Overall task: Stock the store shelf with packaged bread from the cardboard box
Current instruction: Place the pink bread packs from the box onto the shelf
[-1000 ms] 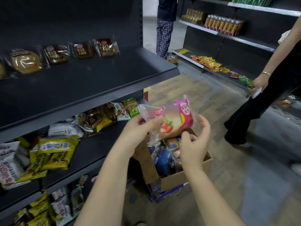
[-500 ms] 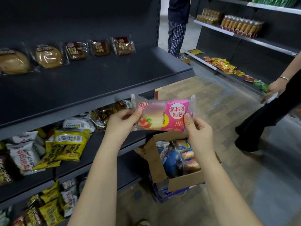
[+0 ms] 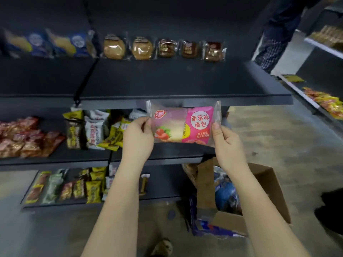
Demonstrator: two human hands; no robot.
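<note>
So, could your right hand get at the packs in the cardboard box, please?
Probably not yet: the right hand is busy pinching the pink bread pack, though the cardboard box below stands open.

Above the left hand (image 3: pixel 138 138) and right hand (image 3: pixel 227 143), the dark shelf (image 3: pixel 167 78) is bare in front. 5 bread packs (image 3: pixel 166 48) line its back. Its front edge (image 3: pixel 241 101) sits behind the pink bread pack (image 3: pixel 181 125) they hold.

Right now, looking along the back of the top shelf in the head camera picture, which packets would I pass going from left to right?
Blue-and-yellow packet → second blue-and-yellow packet → round golden bun → second round golden bun → dark brown cake → second dark brown cake → third dark brown cake.
</note>
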